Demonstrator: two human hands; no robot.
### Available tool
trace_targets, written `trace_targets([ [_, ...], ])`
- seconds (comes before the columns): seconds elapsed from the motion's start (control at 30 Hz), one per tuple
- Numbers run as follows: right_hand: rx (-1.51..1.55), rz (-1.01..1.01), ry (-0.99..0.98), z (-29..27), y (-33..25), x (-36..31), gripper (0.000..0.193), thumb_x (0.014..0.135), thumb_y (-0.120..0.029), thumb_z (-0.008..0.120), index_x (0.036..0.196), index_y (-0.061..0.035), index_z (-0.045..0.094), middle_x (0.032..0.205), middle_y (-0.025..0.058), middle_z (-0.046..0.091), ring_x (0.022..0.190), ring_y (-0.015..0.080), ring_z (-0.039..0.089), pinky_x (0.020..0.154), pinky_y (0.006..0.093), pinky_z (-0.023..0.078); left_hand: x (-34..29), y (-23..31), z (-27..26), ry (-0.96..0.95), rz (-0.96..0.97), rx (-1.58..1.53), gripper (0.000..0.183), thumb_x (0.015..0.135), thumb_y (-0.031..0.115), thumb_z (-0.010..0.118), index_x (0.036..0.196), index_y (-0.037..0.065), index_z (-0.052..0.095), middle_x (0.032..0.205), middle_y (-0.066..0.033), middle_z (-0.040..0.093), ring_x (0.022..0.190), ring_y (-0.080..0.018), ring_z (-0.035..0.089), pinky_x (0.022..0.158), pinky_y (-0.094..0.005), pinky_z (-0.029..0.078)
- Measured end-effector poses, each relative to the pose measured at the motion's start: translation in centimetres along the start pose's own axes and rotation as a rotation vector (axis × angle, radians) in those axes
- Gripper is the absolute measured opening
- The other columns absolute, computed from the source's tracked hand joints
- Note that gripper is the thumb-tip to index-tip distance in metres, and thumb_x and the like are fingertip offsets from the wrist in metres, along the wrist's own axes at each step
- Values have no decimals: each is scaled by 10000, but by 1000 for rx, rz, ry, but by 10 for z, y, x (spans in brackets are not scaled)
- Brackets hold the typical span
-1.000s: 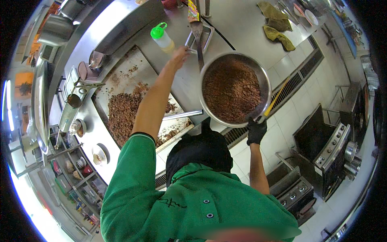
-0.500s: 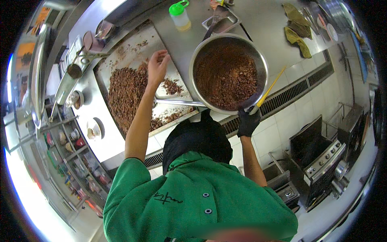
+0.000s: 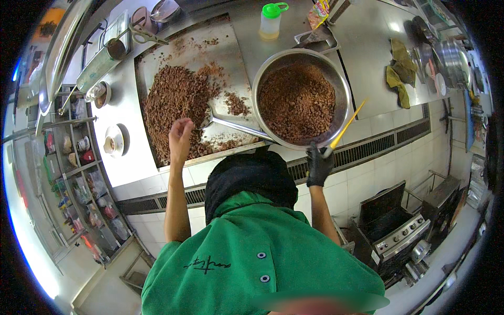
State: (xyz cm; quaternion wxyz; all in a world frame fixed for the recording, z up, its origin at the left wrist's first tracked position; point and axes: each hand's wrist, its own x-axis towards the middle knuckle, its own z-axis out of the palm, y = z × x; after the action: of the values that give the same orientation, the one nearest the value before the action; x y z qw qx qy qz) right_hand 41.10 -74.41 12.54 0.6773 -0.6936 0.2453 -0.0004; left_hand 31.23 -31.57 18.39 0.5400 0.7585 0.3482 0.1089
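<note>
My bare left hand [image 3: 180,137] is over the near part of a large metal tray [image 3: 236,52], its fingers curled together; anything in them is too small to make out. Brown crumbly pieces [image 3: 176,97] are heaped on the tray beneath and beyond it. In a black glove, my right hand [image 3: 319,165] grips the near rim of a round steel bowl [image 3: 256,100], which holds similar brown crumbs [image 3: 299,102]. Beside that glove a yellow-handled tool [image 3: 346,126] slants up past the rim. A long-handled metal utensil [image 3: 236,127] rests on the tray between my hands.
Beyond the bowl stand a green-capped bottle [image 3: 271,22] and a small metal pan [image 3: 331,42]. Green cloths [image 3: 401,68] lie at far right. On the left are a small bowl [image 3: 116,140] and scissors [image 3: 144,35]. A stove [image 3: 391,220] is at lower right.
My left hand has come back toward me from the tray's middle to its near side, fingers drawing closer together. The whole view has shifted. My right hand stays at the bowl's rim.
</note>
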Motion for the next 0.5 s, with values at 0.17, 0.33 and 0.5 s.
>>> trace_targets([
  [0.17,-417,-117,217,-62,-20,84,406,1008,-397,699,1067,4,665,949,192,694,751,285,662,688,398,554,-34,11,17,-311,-137,102,247,1017,193,699,1157,-9,678,871,-52,681,773,-94,618,681,-287,496],
  [0.33,-1076,-352,182,-92,-7,253,531,997,-458,612,1205,28,662,1200,291,693,1147,462,664,960,512,532,-46,16,71,-270,450,626,457,876,251,778,1263,33,671,1122,-180,687,1062,-353,656,921,-465,532],
  [0.5,-1289,-503,16,-61,25,359,487,874,-454,747,1080,-13,725,1083,216,747,973,443,704,823,526,545,-42,-2,123,-379,616,1011,450,919,156,669,1366,123,631,1401,-139,589,1333,-349,513,1127,-530,409],
])
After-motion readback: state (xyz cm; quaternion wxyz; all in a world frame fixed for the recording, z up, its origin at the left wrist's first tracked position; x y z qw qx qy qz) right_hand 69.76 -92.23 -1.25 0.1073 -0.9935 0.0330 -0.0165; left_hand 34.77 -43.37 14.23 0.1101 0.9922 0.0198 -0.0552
